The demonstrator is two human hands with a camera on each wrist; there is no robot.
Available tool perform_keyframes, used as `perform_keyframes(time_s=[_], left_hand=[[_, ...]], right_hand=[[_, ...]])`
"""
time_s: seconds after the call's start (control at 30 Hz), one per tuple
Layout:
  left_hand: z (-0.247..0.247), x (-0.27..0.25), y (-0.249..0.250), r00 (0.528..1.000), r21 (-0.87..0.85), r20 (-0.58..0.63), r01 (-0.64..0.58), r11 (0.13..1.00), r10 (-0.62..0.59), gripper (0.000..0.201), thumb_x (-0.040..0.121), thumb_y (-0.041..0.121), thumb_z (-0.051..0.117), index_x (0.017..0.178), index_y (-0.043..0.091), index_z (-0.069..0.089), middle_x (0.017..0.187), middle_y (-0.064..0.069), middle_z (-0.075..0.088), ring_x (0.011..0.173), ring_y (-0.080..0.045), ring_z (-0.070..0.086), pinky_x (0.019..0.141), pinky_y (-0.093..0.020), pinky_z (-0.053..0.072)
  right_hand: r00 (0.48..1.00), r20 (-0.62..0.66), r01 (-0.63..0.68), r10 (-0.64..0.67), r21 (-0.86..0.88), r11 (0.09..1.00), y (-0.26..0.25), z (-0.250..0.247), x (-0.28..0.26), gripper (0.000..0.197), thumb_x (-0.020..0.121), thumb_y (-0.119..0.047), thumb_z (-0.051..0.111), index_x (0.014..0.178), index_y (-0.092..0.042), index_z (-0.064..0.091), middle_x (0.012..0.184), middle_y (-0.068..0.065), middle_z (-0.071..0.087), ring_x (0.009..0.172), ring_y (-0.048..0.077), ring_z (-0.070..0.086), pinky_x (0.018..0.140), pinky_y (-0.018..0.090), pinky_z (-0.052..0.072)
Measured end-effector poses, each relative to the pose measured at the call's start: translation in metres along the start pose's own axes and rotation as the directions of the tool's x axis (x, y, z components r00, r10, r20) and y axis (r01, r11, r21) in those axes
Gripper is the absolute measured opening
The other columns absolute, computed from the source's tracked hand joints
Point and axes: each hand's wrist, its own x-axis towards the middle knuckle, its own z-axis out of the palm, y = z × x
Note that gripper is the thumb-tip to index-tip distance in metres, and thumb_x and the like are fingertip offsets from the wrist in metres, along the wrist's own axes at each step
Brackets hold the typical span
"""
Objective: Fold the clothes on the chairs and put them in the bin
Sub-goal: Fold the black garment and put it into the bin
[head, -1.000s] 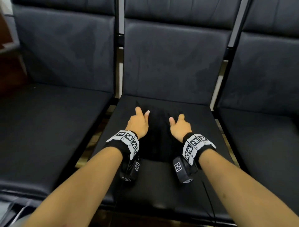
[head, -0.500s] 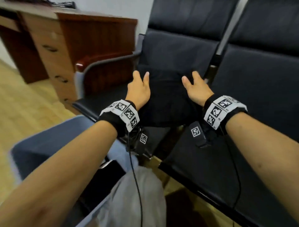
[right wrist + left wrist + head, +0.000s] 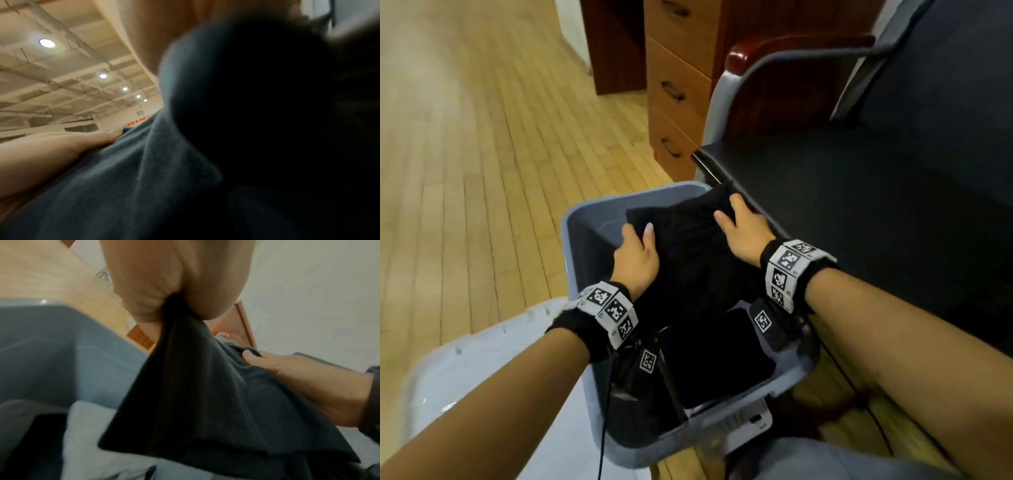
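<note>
A folded black garment [image 3: 688, 246] hangs over the open grey bin [image 3: 592, 219] on the floor. My left hand [image 3: 637, 253] grips its left edge, thumb on top and fingers underneath. My right hand [image 3: 743, 229] grips its right edge the same way. In the left wrist view the dark garment [image 3: 205, 394] is pinched in my left hand [image 3: 170, 305], and my right hand [image 3: 298, 379] holds the far side. The right wrist view is mostly filled by the garment [image 3: 144, 186], with my left hand [image 3: 61, 146] at its edge. Other dark folded clothes [image 3: 709, 359] lie in the bin.
A black chair seat [image 3: 859, 205] with a grey and wood armrest [image 3: 774, 58] stands right of the bin. A wooden drawer cabinet [image 3: 674, 96] is behind the bin. Wood floor [image 3: 465, 154] stretches to the left. A pale lid [image 3: 482, 370] lies at the bin's near left.
Both hands lifted the folded black garment off the middle chair seat and carried it left, past the armrest, to above the bin. The view swung left and down with them.
</note>
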Motion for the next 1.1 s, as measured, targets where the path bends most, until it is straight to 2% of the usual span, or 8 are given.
perform_keyframes(time_s=[0.23, 0.4, 0.5, 0.57, 0.73, 0.9, 1.03, 1.1], left_hand=[[0.067, -0.011, -0.073, 0.942, 0.087, 0.193, 0.263, 0.961, -0.275, 0.042, 0.103, 0.041, 0.029, 0.129, 0.007, 0.032, 0.124, -0.024, 0.055, 0.115, -0.042, 0.053, 0.095, -0.039, 0.042], [0.106, -0.022, -0.089, 0.857, 0.228, 0.239, 0.408, 0.884, -0.457, 0.042, 0.103, 0.041, 0.03, 0.135, 0.014, 0.025, 0.124, -0.026, 0.052, 0.11, -0.047, 0.054, 0.074, -0.053, 0.054], [0.117, -0.014, -0.101, 0.836, 0.448, 0.213, 0.376, 0.811, -0.506, 0.04, 0.103, 0.034, 0.037, 0.13, 0.004, 0.033, 0.125, -0.025, 0.055, 0.113, -0.042, 0.055, 0.088, -0.044, 0.046], [0.118, -0.008, -0.111, 0.798, 0.532, 0.232, 0.374, 0.76, -0.556, 0.041, 0.102, 0.032, 0.041, 0.128, 0.001, 0.037, 0.128, -0.024, 0.054, 0.116, -0.039, 0.055, 0.092, -0.04, 0.043], [0.117, 0.002, -0.121, 0.742, 0.59, 0.28, 0.367, 0.719, -0.609, 0.054, 0.099, 0.04, 0.048, 0.131, -0.002, 0.041, 0.13, -0.022, 0.053, 0.114, -0.039, 0.058, 0.092, -0.043, 0.05], [0.092, 0.013, -0.102, 0.816, 0.722, 0.243, 0.209, 0.659, -0.525, 0.064, 0.089, 0.048, 0.061, 0.13, 0.002, 0.045, 0.127, -0.014, 0.058, 0.113, -0.03, 0.06, 0.09, -0.034, 0.05], [0.067, 0.031, -0.027, 0.863, 0.637, 0.341, 0.079, 0.767, -0.373, 0.033, 0.092, 0.028, 0.054, 0.1, -0.003, 0.065, 0.099, -0.018, 0.071, 0.087, -0.034, 0.07, 0.079, -0.042, 0.058], [0.053, 0.035, 0.025, 0.911, 0.552, 0.333, 0.019, 0.834, -0.241, 0.027, 0.091, 0.018, 0.053, 0.08, -0.004, 0.065, 0.077, -0.017, 0.072, 0.067, -0.031, 0.071, 0.063, -0.041, 0.06]], right_hand=[[0.949, 0.241, -0.156, 0.203, -0.199, 0.967, 0.087, 0.06, 0.009, 0.044, 0.103, -0.039, 0.034, 0.143, -0.022, 0.024, 0.128, 0.021, 0.054, 0.111, 0.039, 0.056, 0.098, 0.047, 0.045], [0.905, 0.279, -0.213, 0.32, -0.353, 0.911, 0.118, 0.073, 0.017, 0.05, 0.105, -0.034, 0.031, 0.149, -0.015, 0.015, 0.136, 0.023, 0.049, 0.119, 0.038, 0.052, 0.099, 0.044, 0.043], [0.842, 0.332, -0.233, 0.425, -0.488, 0.841, 0.122, 0.09, 0.027, 0.055, 0.104, -0.027, 0.041, 0.149, -0.01, 0.015, 0.139, 0.024, 0.044, 0.125, 0.037, 0.048, 0.1, 0.041, 0.041], [0.786, 0.358, -0.205, 0.505, -0.619, 0.758, 0.126, 0.103, 0.031, 0.066, 0.099, -0.027, 0.052, 0.149, -0.008, 0.015, 0.141, 0.027, 0.04, 0.127, 0.041, 0.046, 0.104, 0.048, 0.041], [0.82, 0.346, -0.116, 0.456, -0.679, 0.725, 0.125, 0.102, 0.027, 0.051, 0.1, -0.011, 0.049, 0.143, 0.003, 0.027, 0.144, 0.024, 0.04, 0.131, 0.037, 0.044, 0.107, 0.048, 0.038], [0.859, 0.379, -0.098, 0.344, -0.538, 0.837, 0.105, 0.081, 0.016, 0.041, 0.096, -0.02, 0.055, 0.133, -0.004, 0.05, 0.135, 0.017, 0.052, 0.123, 0.033, 0.052, 0.1, 0.037, 0.043], [0.941, 0.272, -0.085, 0.203, -0.389, 0.917, 0.06, 0.041, 0.006, 0.031, 0.095, -0.025, 0.051, 0.121, -0.008, 0.057, 0.122, 0.016, 0.058, 0.109, 0.036, 0.059, 0.089, 0.038, 0.051], [0.976, 0.21, 0.004, 0.064, -0.309, 0.951, 0.026, 0.01, 0.003, 0.024, 0.097, -0.025, 0.05, 0.111, -0.01, 0.062, 0.116, 0.015, 0.061, 0.106, 0.034, 0.059, 0.089, 0.039, 0.051]])
